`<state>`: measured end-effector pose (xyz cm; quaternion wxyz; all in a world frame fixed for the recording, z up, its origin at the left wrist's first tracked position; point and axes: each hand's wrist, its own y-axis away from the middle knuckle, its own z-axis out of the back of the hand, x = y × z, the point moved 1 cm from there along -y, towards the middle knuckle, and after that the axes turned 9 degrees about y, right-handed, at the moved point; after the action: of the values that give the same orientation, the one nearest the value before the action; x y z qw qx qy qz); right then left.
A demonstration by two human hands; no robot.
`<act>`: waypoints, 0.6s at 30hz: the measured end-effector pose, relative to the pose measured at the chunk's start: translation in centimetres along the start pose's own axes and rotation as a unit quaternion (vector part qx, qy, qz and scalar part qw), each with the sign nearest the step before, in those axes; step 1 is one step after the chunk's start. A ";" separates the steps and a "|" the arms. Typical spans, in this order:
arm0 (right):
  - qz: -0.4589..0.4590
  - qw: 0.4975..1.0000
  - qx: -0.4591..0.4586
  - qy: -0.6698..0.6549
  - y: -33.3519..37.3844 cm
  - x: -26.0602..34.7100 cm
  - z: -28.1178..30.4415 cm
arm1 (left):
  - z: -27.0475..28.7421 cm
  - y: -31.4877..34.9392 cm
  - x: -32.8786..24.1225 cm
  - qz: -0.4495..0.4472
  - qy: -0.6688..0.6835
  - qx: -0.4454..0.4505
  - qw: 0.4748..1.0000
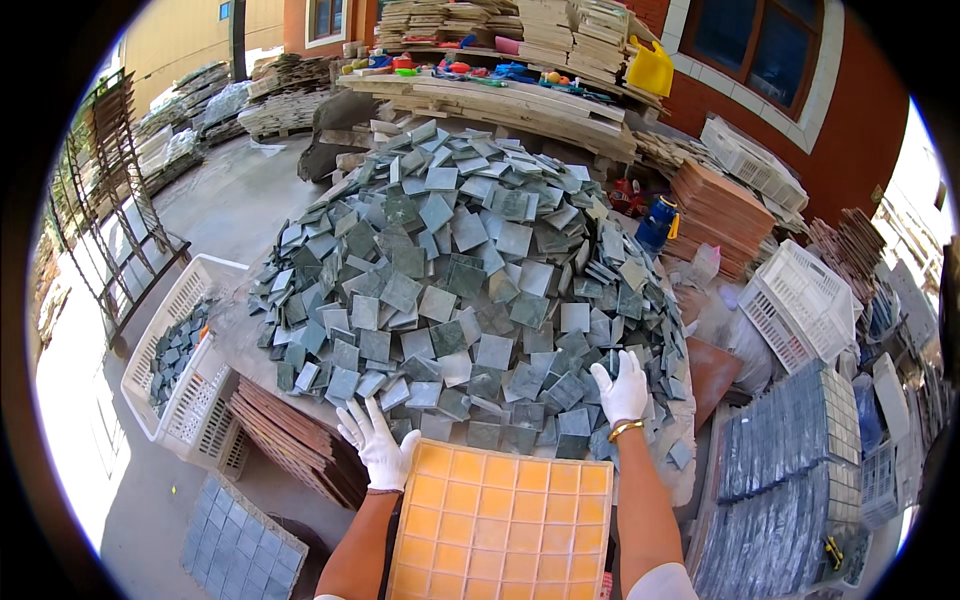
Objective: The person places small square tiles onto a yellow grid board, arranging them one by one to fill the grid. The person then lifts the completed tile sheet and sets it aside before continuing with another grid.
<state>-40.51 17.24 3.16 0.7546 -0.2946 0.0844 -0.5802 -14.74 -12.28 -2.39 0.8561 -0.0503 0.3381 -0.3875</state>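
A large heap of small square grey-green stone tiles covers the table in front of me. Close to my body is a yellow-orange grid tray, its square cells divided by pale ribs and holding no tiles. My left hand, in a white glove, is spread beside the tray's far left corner, at the near edge of the heap. Farther right, my white-gloved right hand reaches over the heap's near right side with thumb and fingers apart. A dark tile edge shows by its fingertips; contact is unclear.
At left, a white plastic crate holds tiles, near stacked brown boards and a gridded tile sheet. Stacks of wrapped grey tile sheets stand at right. A blue jug and a white crate are beyond the heap's right side.
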 end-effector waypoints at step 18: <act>0.115 0.963 0.204 -0.132 -0.9 7.0 4.8 | 1.1 -2.0 -3.6 -0.051 0.278 -0.163 0.945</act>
<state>-36.81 12.28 9.05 0.8647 -0.1968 -0.1023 -0.4508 -17.03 -11.34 1.06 0.6874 -0.0968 0.6181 -0.3689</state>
